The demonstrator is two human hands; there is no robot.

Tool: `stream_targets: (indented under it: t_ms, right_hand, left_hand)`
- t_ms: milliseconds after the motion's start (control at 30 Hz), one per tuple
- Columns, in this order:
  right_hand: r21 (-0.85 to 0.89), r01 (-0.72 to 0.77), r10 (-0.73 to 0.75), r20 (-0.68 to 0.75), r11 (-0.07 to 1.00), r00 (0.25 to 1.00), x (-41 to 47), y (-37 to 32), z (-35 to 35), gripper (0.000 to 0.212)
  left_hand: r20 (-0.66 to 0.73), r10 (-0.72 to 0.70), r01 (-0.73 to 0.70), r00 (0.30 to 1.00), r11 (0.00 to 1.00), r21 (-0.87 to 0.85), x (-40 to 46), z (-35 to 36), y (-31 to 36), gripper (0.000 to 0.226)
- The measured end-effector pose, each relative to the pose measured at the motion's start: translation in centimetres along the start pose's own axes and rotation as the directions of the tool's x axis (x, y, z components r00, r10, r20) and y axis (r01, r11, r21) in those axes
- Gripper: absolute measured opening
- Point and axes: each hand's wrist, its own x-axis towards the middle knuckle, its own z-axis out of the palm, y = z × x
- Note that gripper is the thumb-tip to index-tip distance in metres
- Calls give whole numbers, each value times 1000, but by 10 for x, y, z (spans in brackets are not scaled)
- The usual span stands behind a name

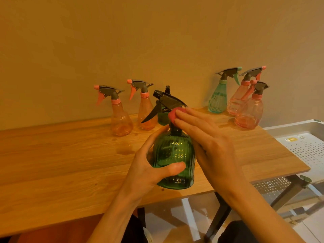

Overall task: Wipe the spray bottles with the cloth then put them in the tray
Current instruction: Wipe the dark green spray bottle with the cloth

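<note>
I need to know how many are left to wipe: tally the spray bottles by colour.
Dark green, held by the left hand: 1
Dark green behind it, mostly hidden: 1
Orange: 2
Teal: 1
Pink: 2
Total: 7

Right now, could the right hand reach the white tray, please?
Probably yes: the tray sits just off the table's right end, nothing between, though the right hand presses the cloth on the green bottle.
</note>
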Motion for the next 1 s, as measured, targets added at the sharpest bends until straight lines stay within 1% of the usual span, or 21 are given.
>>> stream_targets:
  t_ms: [100, 200, 267, 467, 567, 667, 767, 867, 1000]
  right_hand:
    - [-48, 33, -32, 24, 998, 999, 1, 2, 0, 41]
    - [-149, 55, -61, -39, 987, 997, 13, 8, -2, 41]
    - [-180, 55, -66, -57, 982, 996, 16, 8, -3, 42]
    - [-179, 44, -49, -23, 983, 999, -5, 12, -3, 43]
    - [-173, 41, -47, -30, 984, 998, 1, 9, -2, 42]
    - [-176, 71, -74, -16, 982, 997, 9, 5, -2, 42]
    - [-184, 77, -83, -26, 980, 996, 4, 12, -6, 42]
    - [-170, 25, -32, -39, 985, 999, -2, 14, -6, 51]
    - [-136, 18, -29, -74, 991, 997, 12, 5, -2, 46]
  left_hand:
    - [-8, 11, -11, 1000, 1000, 30, -1, -1, -2, 83]
    - [10, 9, -10, 1000, 999, 31, -2, 1, -3, 81]
    - [12, 12, -13, 1000, 999, 33, -1, 1, -3, 80]
    - [-2, 5, -5, 1000, 999, 41, 0, -3, -5, 83]
    - [13, 7, -8, 1000, 998, 61, -1, 0, -7, 80]
    - [13, 6, -7, 1000, 998, 62, -2, 1, -7, 81]
    - [6, 11, -11, 1000, 998, 60, -3, -2, -8, 84]
    - [8, 9, -10, 1000, 998, 65, -3, -3, -9, 85]
    - [19, 17, -19, 1000, 995, 94, -2, 2, -11, 84]
